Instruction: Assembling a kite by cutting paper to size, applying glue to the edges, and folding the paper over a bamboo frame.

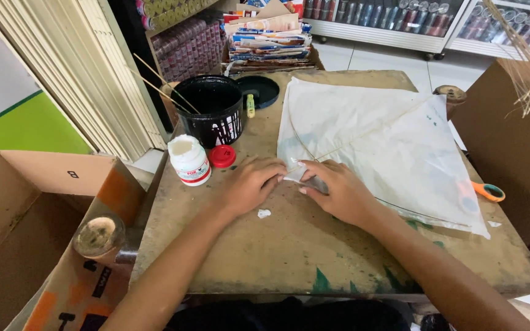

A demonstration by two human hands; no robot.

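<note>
A white paper kite (387, 138) with thin bamboo sticks lies flat on a worn wooden table (302, 245). My left hand (249, 184) and my right hand (335, 190) press down on the kite's near corner, fingertips meeting over a small folded flap of paper. Neither hand grips anything; the fingers lie flat on the paper. An open white glue bottle (189, 160) stands just left of my left hand, its red cap (221, 156) beside it. A small scrap of white paper (264, 213) lies below my left hand.
A black bucket (215, 116) with thin sticks in it stands at the table's back left, its black lid (260, 90) behind. Orange-handled scissors (489, 191) peek out under the kite's right edge. Stacked paper (271, 40) lies at the back. Cardboard boxes (38, 214) flank the table.
</note>
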